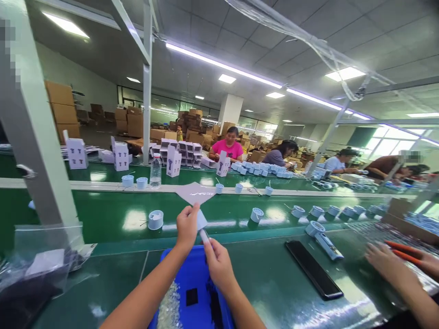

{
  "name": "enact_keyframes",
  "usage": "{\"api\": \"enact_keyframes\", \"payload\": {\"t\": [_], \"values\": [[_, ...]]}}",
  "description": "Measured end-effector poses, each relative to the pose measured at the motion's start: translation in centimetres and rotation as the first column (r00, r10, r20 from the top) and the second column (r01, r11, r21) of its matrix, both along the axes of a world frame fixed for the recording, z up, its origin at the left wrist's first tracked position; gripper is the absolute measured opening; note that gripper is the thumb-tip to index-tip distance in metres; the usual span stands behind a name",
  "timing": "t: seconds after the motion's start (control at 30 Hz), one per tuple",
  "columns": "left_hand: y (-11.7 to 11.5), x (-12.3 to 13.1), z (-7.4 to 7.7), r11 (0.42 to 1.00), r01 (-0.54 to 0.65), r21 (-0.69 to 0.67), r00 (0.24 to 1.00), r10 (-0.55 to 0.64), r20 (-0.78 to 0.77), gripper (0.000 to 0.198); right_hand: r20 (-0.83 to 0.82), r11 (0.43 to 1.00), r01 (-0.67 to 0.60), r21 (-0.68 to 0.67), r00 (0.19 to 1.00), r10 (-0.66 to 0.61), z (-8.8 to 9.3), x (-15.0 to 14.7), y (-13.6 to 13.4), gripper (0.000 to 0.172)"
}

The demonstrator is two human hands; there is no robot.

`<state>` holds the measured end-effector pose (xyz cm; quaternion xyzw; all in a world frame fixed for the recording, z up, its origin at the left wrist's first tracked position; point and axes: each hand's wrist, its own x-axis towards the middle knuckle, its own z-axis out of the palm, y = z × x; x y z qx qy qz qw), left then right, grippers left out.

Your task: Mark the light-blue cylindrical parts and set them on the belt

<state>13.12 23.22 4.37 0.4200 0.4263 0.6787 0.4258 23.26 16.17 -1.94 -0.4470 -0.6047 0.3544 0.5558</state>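
My left hand (188, 226) is closed around the wide upper end of a light-blue plastic part (201, 221). My right hand (217, 262) pinches the narrow lower end of the same part. Just beyond my left thumb is a pale diamond-shaped sheet (195, 193) with white lettering; whether my hand touches it I cannot tell. Under my hands sits a blue bin (202, 269), with clear granule-like pieces (169, 306) and a small black square (192, 297) inside.
Round light-blue housings (155, 220) stand along the green conveyor (219, 233). A black phone (313, 269) and a light-blue handled device (327, 246) lie right. A neighbour's hand (387, 262) is near orange-handled pliers (404, 251). A metal post (44, 137) rises left. Several people work opposite.
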Motion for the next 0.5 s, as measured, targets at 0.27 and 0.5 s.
{"api": "enact_keyframes", "payload": {"t": [0.27, 0.5], "values": [[-0.3, 1.1, 0.1, 0.993, 0.100, 0.067, 0.966, -0.081, -0.244, 0.043, -0.087, 0.991, 0.125, 0.037, 0.989, -0.121, 1.0, -0.4, -0.2, 0.042], [4.7, -5.0, -0.5, 0.989, -0.132, -0.072, 0.738, 0.050, -0.673, 0.076, 0.067, 0.963, 0.268, -0.037, 0.962, -0.265, 1.2, 0.6, 1.1, 0.018]]}}
